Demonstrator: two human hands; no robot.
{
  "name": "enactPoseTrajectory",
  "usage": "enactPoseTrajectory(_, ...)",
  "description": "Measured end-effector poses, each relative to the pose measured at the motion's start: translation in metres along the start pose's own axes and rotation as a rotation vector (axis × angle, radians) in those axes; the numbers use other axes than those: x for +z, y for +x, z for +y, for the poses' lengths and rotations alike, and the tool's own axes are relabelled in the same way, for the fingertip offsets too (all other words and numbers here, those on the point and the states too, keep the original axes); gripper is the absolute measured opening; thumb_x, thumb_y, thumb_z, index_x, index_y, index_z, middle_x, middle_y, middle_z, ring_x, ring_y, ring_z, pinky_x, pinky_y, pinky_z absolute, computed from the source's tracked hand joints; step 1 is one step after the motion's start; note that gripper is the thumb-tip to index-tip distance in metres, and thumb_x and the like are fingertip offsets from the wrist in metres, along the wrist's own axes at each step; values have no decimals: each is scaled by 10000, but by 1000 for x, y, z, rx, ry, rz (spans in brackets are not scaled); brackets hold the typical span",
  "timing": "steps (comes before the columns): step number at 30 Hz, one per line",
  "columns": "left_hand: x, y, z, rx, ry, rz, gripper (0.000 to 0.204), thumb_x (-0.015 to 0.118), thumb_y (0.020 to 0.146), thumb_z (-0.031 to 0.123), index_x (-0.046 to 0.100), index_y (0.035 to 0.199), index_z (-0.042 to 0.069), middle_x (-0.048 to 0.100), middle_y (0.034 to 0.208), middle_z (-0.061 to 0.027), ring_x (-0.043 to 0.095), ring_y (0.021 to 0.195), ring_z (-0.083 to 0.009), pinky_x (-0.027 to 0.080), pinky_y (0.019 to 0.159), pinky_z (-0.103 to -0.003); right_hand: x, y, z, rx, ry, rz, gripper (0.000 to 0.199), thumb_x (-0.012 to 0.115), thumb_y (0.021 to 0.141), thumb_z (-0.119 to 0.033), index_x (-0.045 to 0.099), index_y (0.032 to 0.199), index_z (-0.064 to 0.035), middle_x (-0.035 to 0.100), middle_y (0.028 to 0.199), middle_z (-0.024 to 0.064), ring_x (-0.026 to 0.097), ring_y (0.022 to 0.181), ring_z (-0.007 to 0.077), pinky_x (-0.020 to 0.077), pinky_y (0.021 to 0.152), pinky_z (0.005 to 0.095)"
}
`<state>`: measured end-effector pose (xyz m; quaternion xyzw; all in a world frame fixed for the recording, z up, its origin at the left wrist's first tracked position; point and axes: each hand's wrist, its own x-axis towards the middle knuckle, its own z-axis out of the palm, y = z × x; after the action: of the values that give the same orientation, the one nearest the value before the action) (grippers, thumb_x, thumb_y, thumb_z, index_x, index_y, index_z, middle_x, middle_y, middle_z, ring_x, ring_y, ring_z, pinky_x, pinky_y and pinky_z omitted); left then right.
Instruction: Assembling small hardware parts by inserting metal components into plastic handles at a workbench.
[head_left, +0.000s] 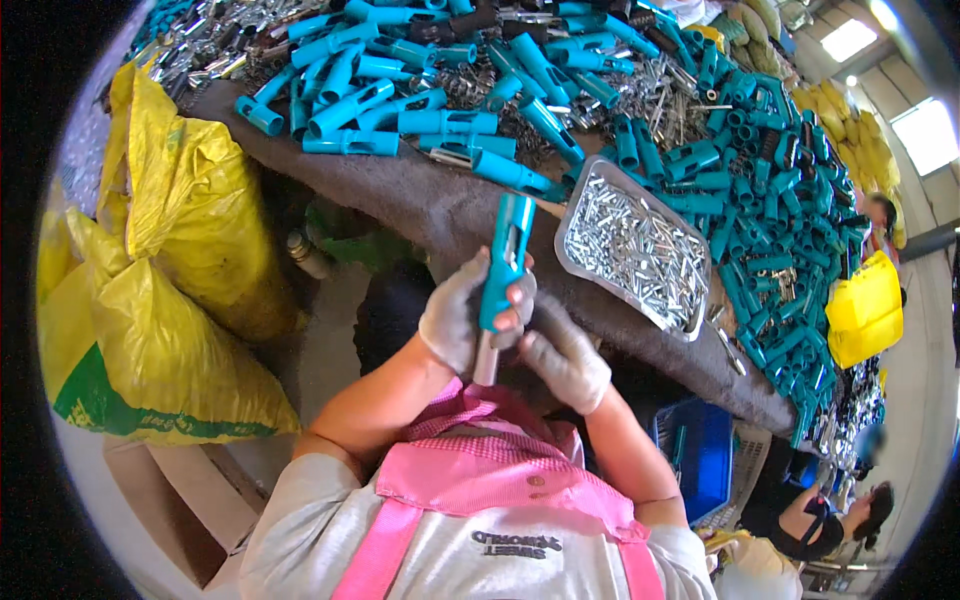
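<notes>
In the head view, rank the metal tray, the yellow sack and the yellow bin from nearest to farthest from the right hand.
1. Metal tray, just up and right of the right hand.
2. Yellow bin, far right table edge.
3. Yellow sack, far left, on the floor.

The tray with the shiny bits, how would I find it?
Look at the long grey table heaped with teal tubes. Near its front edge, just right of the gloved hands, lies a flat metal tray. It alone is silver and filled with tiny metal pieces.

Bright skylights [850, 38] light a workshop with a long grey-covered table [440, 205] and pale floor [925, 370].
</notes>
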<state>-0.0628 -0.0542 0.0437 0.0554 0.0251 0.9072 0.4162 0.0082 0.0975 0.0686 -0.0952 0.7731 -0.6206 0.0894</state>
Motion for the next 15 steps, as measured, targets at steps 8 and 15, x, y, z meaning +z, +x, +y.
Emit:
enactPoseTrajectory(8, -8, 3, -3, -139, -249, -179, 417, 371, 967, 353, 429, 1162, -10, 524, 824, -71, 491, 569, -150, 406, 445, -263, -18, 29, 1, 193, 681, 263, 83, 648, 833, -101, 604, 895, -68, 609, 836, -8, 554, 765, 96, 430, 697, 234)
enactPoseTrajectory(15, -8, -6, -6, -181, -52, -49, 438, 397, 954, 385, 424, 1158, -2, 518, 755, -63, 478, 531, -136, 395, 437, -251, -22, 19, 0, 359, 690, 207, 111, 696, 787, -126, 628, 862, -79, 615, 761, -5, 555, 667, 96, 425, 613, 221)
